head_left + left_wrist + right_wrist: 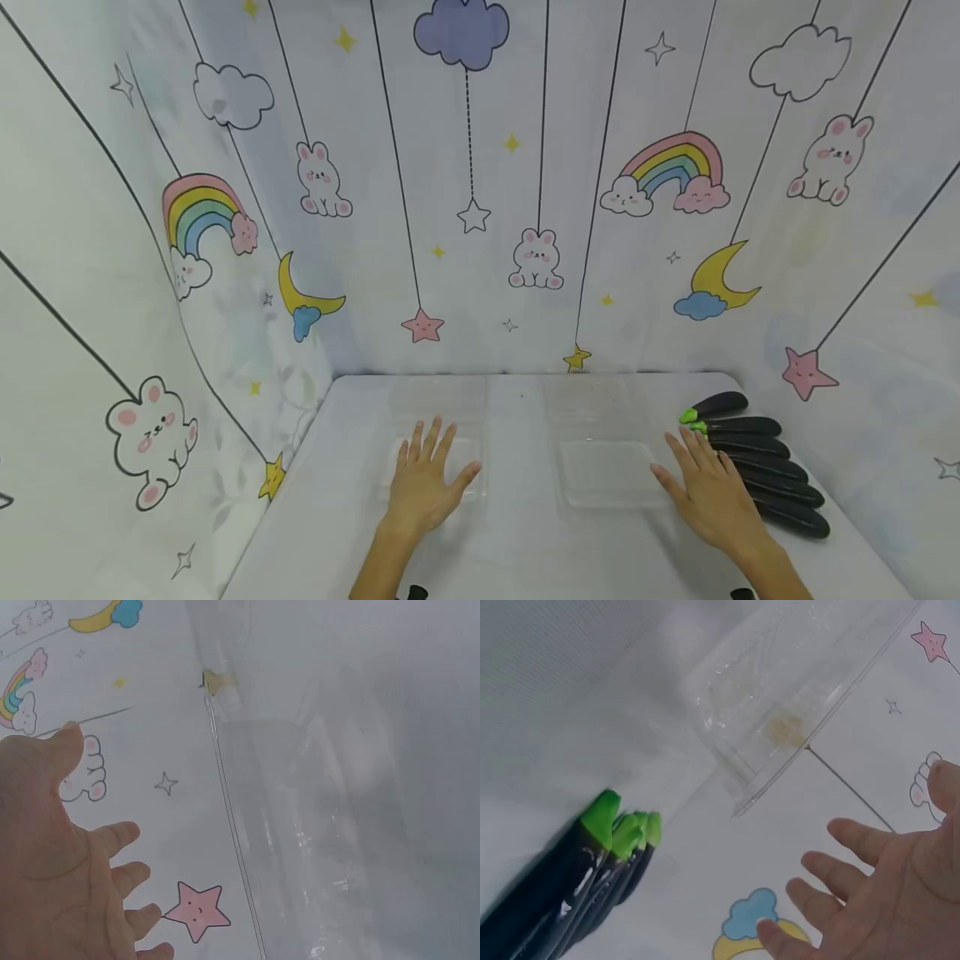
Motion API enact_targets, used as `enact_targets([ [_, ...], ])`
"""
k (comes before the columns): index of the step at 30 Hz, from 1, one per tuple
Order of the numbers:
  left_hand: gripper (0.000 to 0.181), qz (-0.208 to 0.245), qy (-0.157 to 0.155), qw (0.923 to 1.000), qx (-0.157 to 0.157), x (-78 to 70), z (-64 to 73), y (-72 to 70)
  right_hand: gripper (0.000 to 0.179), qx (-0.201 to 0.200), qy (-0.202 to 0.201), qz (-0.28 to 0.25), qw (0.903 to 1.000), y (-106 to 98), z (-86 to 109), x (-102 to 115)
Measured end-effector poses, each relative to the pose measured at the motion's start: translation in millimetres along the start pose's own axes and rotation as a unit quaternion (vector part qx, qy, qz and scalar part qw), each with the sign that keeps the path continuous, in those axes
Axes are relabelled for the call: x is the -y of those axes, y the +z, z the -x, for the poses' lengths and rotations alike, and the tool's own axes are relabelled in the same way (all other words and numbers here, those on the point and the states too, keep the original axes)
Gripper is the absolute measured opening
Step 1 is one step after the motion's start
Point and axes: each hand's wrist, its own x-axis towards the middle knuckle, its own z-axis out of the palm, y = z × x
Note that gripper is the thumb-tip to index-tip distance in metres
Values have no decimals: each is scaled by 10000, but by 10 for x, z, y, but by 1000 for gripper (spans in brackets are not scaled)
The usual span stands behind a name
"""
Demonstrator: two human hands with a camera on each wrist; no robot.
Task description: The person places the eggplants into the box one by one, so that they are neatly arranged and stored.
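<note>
My left hand has its fingers spread and hovers over the near part of a clear plastic container on the left of the white table. In the left wrist view the same hand holds nothing. My right hand, also with straight fingers, is between a second clear container and a row of dark eggplants. Its fingers partly cover the eggplants in the head view. The right wrist view shows that hand apart from the eggplants' bright green stem ends.
The white table runs back to a cloth backdrop printed with bunnies, stars and rainbows. The same cloth rises along the left and right sides. A gap of bare table separates the two containers.
</note>
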Motion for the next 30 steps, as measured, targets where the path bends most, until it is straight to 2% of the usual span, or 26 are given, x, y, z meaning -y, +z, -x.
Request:
enact_targets([
  [10, 81, 126, 56, 9998, 107, -158, -55, 61, 73, 10, 29, -128, 9999, -21, 52, -85],
  [20, 79, 812, 238, 9960, 279, -284, -81, 124, 79, 190, 352, 62, 9992, -73, 47, -232],
  [27, 80, 1207, 287, 9905, 585, -440, -96, 153, 75, -99, 331, 74, 9994, -83, 76, -303],
  [30, 79, 1503, 327, 9858, 669, -493, -99, 184, 74, -123, 358, 112, 9992, -114, 87, -316],
])
